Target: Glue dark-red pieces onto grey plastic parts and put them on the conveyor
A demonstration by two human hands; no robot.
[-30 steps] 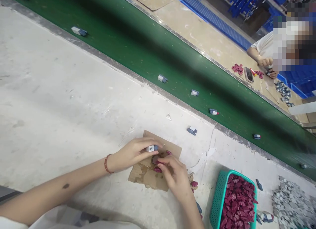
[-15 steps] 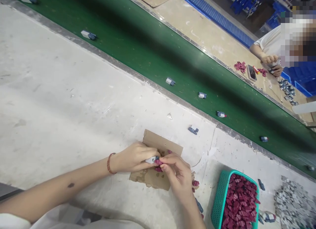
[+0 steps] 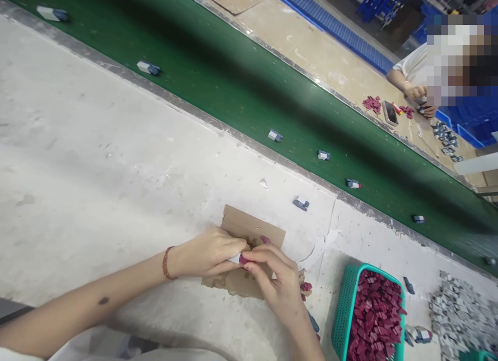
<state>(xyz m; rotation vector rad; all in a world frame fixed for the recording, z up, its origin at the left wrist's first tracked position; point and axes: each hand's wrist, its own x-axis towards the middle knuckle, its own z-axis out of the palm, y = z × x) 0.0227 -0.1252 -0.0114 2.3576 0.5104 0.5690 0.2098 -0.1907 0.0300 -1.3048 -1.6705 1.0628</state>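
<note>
My left hand (image 3: 212,253) is closed round a small white block (image 3: 235,258), holding it over a brown cardboard scrap (image 3: 249,227) on the white worktable. My right hand (image 3: 274,280) pinches a dark red piece (image 3: 244,259) and presses it against the end of the white block. Both hands meet above the cardboard. Another red piece (image 3: 265,239) lies on the cardboard just beyond my fingers.
A teal basket (image 3: 344,311) full of red pieces stands at lower right, with a grey parts pile (image 3: 459,314) beside it. A green conveyor belt (image 3: 241,86) carries several small assembled blocks. One block (image 3: 301,203) lies on the table. Across the belt another person's hands (image 3: 418,96) work.
My hands have come together and dropped lower over the cardboard, and the red piece has been pushed onto the white block. The blocks on the belt have shifted along it.
</note>
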